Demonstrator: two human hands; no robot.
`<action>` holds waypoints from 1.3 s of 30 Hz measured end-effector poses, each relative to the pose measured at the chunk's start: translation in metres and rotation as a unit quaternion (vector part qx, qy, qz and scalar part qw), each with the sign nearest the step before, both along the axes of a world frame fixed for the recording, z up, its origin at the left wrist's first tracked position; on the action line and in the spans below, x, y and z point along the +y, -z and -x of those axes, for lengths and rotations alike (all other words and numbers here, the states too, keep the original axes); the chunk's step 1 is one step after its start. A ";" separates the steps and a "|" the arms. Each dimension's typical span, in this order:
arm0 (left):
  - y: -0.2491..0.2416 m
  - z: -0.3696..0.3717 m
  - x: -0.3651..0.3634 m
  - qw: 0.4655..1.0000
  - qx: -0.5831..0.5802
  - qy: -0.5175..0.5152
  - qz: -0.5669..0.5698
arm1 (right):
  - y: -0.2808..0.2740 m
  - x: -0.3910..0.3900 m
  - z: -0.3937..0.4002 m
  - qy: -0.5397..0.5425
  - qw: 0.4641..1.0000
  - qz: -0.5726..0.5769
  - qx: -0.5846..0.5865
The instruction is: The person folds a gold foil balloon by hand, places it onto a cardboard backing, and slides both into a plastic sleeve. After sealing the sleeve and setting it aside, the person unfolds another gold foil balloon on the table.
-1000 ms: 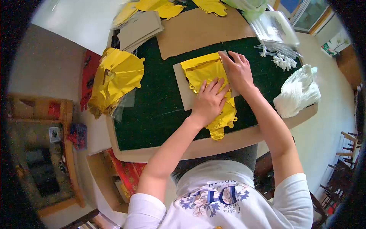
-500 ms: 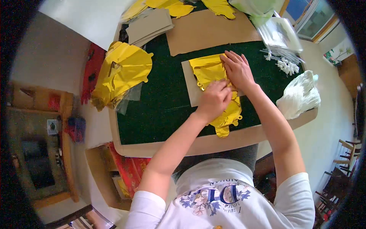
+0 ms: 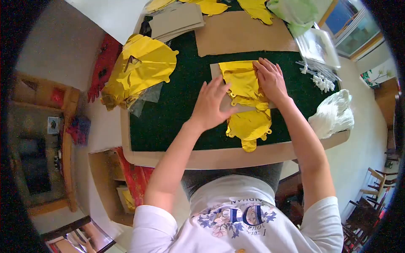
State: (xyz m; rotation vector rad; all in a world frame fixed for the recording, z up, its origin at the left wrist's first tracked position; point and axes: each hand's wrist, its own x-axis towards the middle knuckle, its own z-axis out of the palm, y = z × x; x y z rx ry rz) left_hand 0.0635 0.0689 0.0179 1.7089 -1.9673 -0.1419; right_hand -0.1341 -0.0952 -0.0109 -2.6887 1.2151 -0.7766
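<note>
A shiny yellow foil piece (image 3: 241,80) lies partly folded over a grey card (image 3: 215,71) on the dark green table covering. Its lower part (image 3: 249,124) hangs past the card toward the near table edge. My left hand (image 3: 211,103) is at the left side of the card, fingers spread, with nothing held. My right hand (image 3: 272,80) lies flat on the foil's right edge, fingers extended. Part of the card is hidden under the foil and my hands.
A pile of yellow foil (image 3: 147,63) is at the left. Grey cards (image 3: 177,21) and brown cardboard (image 3: 244,33) lie at the back. White sticks (image 3: 325,69), clear bags (image 3: 318,44) and a white plastic bag (image 3: 333,114) are at the right.
My left hand has moved off the foil to the left and its fingers have spread. My right hand stays on the foil's right side. The view has shifted slightly.
</note>
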 end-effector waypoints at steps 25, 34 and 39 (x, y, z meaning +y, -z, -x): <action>0.012 0.009 0.016 0.998 -0.012 -0.021 0.057 | -0.009 -0.023 -0.036 -0.094 0.995 0.035 -0.022; 0.014 -0.012 -0.063 0.989 0.007 -0.067 0.129 | -0.005 -0.023 -0.036 -0.094 0.994 0.044 -0.042; 0.027 -0.014 -0.062 0.997 -0.043 -0.055 0.040 | -0.005 -0.021 -0.034 -0.094 0.993 0.049 -0.044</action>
